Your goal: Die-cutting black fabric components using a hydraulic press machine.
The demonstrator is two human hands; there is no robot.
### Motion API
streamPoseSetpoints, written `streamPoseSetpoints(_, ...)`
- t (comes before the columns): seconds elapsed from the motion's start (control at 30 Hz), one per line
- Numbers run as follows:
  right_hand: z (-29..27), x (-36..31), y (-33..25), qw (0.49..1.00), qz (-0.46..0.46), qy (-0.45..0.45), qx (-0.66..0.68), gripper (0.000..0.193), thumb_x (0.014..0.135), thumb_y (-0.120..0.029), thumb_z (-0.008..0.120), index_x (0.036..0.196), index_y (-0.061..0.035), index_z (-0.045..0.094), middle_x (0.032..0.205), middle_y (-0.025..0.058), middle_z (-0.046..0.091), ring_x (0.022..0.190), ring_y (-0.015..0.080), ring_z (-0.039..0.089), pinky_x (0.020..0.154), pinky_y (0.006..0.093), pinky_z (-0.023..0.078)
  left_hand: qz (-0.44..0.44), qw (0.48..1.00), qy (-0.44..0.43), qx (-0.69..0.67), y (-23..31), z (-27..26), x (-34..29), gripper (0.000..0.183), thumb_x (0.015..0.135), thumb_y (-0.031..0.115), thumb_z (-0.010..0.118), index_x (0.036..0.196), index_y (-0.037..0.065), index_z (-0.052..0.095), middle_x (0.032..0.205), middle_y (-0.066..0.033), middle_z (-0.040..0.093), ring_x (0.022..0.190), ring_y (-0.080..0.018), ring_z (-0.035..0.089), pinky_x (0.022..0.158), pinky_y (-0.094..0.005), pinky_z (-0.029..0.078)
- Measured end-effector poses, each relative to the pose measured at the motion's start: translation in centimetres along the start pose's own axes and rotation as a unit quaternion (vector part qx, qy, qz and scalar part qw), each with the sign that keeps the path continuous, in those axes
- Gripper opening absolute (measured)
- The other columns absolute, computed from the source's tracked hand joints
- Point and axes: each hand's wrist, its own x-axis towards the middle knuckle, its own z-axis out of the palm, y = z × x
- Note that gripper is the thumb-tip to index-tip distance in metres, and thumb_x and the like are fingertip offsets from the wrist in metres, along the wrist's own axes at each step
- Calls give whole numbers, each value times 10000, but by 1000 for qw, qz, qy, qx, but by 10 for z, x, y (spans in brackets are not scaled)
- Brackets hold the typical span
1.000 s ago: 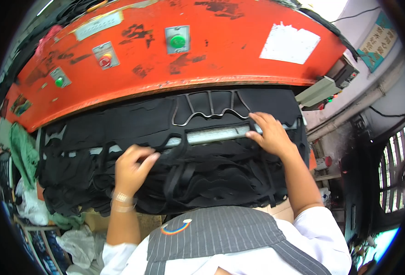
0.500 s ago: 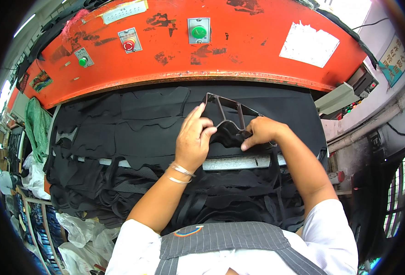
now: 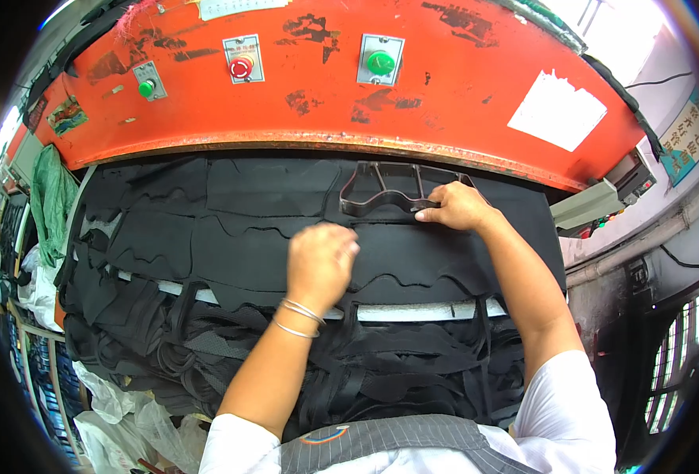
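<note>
- Shaped frame (image 3: 363,207): smooth dark metal, faintly glossy.
- Black sheet (image 3: 412,254): matt, soft-looking (foam or cloth, I cannot tell which).
- Machine front (image 3: 460,103): painted metal, scuffed.
- Green button (image 3: 381,63): glossy plastic.
- Torn sheet (image 3: 558,110): matt white paper.
- Bangles (image 3: 303,310): smooth, shiny metal.
- Apron (image 3: 397,434): matt striped cloth.

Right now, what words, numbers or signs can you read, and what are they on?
Teal wall sign: large characters; I won't copy them.
Grey plate behind the red button: writing too small to read.
White strip on the orange machine: marks too small.
Torn white paper: no writing I can make out.
Colourful sticker, left: too blurred.
</note>
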Motion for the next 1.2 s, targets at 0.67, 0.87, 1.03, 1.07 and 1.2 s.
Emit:
streamPoseSetpoints(0.67,68,-7,84,908,20,254,333,798,613,-226,864,1295,1,517,1177,164,622,1099,247,587,953,338,436,-86,995,34,41,-77,19,53,227,779,241,712,950,93,739,827,-47,629,846,-248,577,750,-355,469)
streamPoseSetpoints(0.87,71,-1,84,925,16,263,273,824,578,-250,880,1281,-5,528,1192,183,615,1122,291,583,972,361,437,-74,993,20,89,-76,21,59,228,766,225,719,946,86,738,813,-38,626,809,-250,566,740,-357,470)
streamPoseSetpoints(1.03,66,0,83,927,31,260,268,829,569,-258,887,1278,-16,530,1204,176,608,1135,297,572,990,369,429,-71,992,27,97,-74,21,64,219,757,224,729,928,88,739,813,-38,630,800,-253,564,730,-364,471)
streamPoseSetpoints(1.07,67,0,85,933,34,263,242,832,574,-267,886,1283,-22,527,1215,179,601,1143,304,564,991,374,428,-71,992,25,97,-72,21,65,213,754,226,732,919,91,739,813,-36,631,800,-252,565,731,-363,473)
streamPoseSetpoints(1.2,58,3,92,949,33,258,180,876,592,-341,872,1319,-35,491,1232,185,585,1175,347,522,1002,407,415,-75,991,-2,113,-71,24,77,249,738,235,749,941,92,735,849,-52,632,823,-257,573,758,-366,478)
